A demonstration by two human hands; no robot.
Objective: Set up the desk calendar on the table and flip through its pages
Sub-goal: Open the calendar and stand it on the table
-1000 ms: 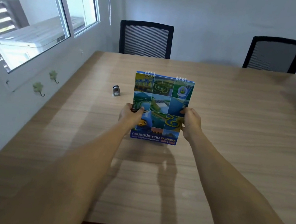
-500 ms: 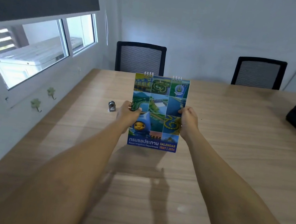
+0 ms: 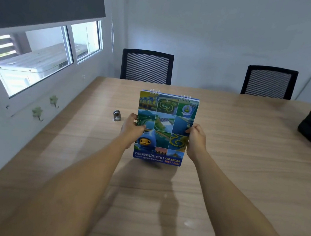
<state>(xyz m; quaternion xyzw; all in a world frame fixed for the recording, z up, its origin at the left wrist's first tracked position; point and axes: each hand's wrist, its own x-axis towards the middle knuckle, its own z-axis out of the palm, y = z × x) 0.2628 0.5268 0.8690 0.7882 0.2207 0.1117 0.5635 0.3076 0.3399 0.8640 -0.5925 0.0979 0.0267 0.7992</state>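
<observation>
Blue-covered desk calendar (image 3: 164, 128) stands upright mid-table (image 3: 243, 171), left hand (image 3: 131, 127) gripping its nine o'clock edge, right hand (image 3: 196, 139) its three o'clock. I'd spread the base evenly before letting go.

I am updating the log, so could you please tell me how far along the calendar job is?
Nothing finished yet. In hand: the left hand and right hand hold the desk calendar upright by its side edges over the table. Left: standing it unsupported and flipping pages; only the cover shows.
</observation>
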